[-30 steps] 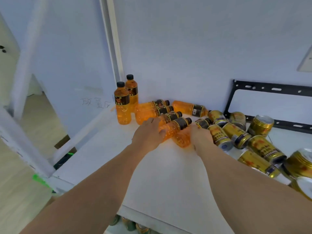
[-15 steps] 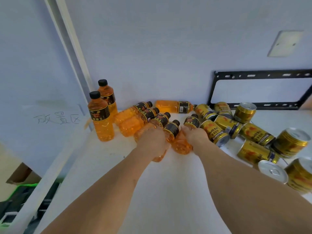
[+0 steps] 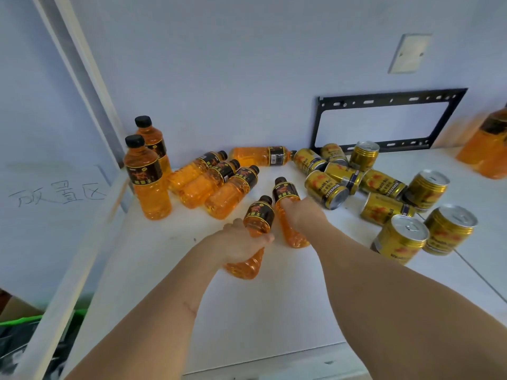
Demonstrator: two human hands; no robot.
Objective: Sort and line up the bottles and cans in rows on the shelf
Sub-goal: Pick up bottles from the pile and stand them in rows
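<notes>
White shelf; each hand's grip clamped on orange black-labelled bottle: left, right.

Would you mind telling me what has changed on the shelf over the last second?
Each hand has pulled one bottle out of the lying pile toward the front: the left hand grips one bottle, the right hand another. The two standing bottles, the other lying bottles and the gold cans stayed put.

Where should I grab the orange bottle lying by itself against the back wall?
Take the lone orange plastic bottle around its clear, ribbed body left of the black label, coming down from above. It lies on its side along the wall, cap toward the gold cans, so the top and front are probably the easiest way in.
</notes>
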